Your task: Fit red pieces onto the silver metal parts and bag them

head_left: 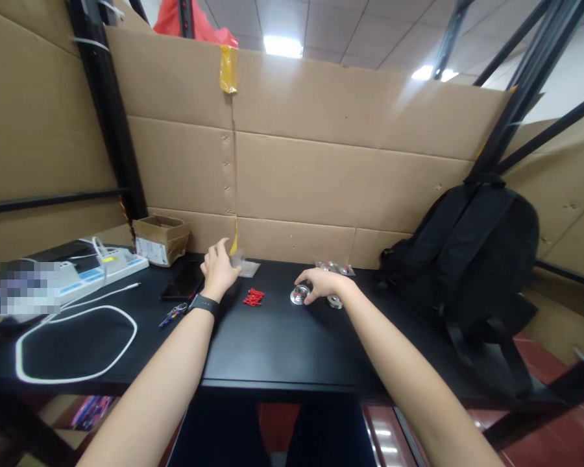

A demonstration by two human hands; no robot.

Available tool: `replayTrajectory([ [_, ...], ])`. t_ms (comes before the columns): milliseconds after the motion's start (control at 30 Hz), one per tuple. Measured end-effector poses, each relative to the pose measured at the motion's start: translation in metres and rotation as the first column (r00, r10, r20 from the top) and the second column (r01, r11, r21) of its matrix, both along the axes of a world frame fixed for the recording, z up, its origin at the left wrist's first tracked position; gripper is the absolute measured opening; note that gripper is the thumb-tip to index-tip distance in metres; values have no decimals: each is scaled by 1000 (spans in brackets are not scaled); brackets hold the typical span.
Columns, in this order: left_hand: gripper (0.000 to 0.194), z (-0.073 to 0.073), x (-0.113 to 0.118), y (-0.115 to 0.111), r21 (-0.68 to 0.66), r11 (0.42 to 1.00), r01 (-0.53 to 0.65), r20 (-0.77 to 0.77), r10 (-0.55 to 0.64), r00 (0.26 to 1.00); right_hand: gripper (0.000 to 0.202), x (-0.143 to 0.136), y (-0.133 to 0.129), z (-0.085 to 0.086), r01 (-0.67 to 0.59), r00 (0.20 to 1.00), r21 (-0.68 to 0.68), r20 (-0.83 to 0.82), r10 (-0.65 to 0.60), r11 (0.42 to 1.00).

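My right hand [324, 283] has its thumb and fingers round the edge of a small round silver metal disc [298, 297] on the black tabletop. Partly under that hand lies a second round metal piece [335, 302]. My left hand [218, 267], a dark watch on its wrist, is raised with its fingers curved and apart, holding nothing that I can see. Just right of it is a clear plastic bag [249, 268]. Between the hands sits a small pile of red pieces [254, 298], too small to name. Behind my right hand lies a clear packet [338, 268] with small shiny contents.
A phone [181, 283] and keys [173, 315] lie left of my left forearm. Farther left are an open cardboard box [161, 240], a power strip [104, 267] and a looped white cable [78, 379]. A black backpack [472, 253] stands right, before cardboard walls [311, 175].
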State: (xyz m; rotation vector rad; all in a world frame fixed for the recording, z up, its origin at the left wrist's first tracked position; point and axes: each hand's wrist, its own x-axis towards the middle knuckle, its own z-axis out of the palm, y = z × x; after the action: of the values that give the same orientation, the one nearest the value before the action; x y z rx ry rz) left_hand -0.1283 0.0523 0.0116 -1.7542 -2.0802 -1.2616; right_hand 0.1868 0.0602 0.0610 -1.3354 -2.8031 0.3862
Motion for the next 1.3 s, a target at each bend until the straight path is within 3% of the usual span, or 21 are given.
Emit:
replayTrajectory([
  [167, 58, 15, 29, -20, 166, 983, 82, -45, -76, 996, 54, 7, -10, -22, -77, 979, 86, -182, 91, 993],
  [367, 48, 15, 54, -28, 170, 960, 223, -99, -208, 973, 51, 4, -18, -26, -127, 962, 139, -225, 156, 982],
  [700, 36, 10, 55, -24, 105, 931, 350, -113, -338, 934, 54, -6, -24, -24, -68, 987, 172, -130, 91, 983],
  [1033, 30, 9, 60, -25, 31, 916, 400, -129, -393, 911, 51, -6, -18, -24, -59, 980, 129, -182, 82, 990],
  [1167, 23, 7, 58, -21, 35, 888, 459, -127, -451, 883, 47, -6, -13, -33, -73, 903, 160, -408, 133, 984],
  [1300, 17, 8, 62, -24, -18, 777, 629, -38, -629, 776, 48, -11, -12, -40, 19, 672, 78, -739, 45, 997],
])
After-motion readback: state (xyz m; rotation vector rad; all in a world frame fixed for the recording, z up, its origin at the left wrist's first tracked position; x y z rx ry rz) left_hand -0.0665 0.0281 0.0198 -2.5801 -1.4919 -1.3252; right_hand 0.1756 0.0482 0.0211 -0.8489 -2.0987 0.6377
